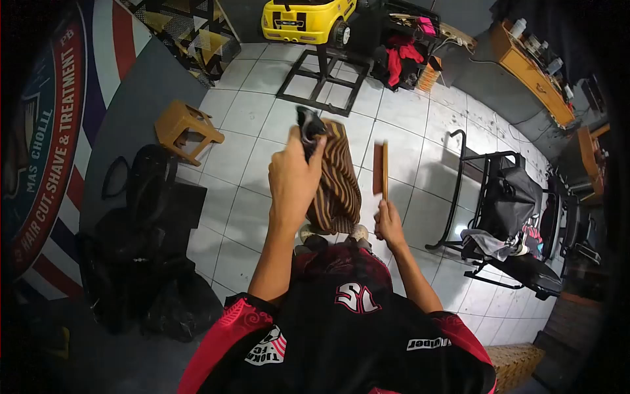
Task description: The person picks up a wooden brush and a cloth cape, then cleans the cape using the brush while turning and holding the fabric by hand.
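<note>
Cloth (338, 180), striped brown and black, hanging in loose folds above the tiled floor (252, 157), just beside the raised left hand (290, 177). Probably light, soft and limp, hardly fragile; best taken by the gathered top, with the loose lower end apt to swing or fold. Clenched between left thumb and fingers, a black item (309, 126), too blurred to name, seemingly against the cloth's top; impossible to tell whether joined to it.

Grasped by its handle in the right hand (388, 226), a brush (385, 172), upright, with bristles toward the cloth and apart from it. Likely light and rigid, with a wooden look; easiest to hold low on the narrow handle, clear of the bristles.

Below, shoes (359, 232) near the cloth's lower end. Farther out, a stool (187, 128) to the left, a yellow toy car (305, 21) ahead, and a black rack (459, 184) with fabric to the right.
</note>
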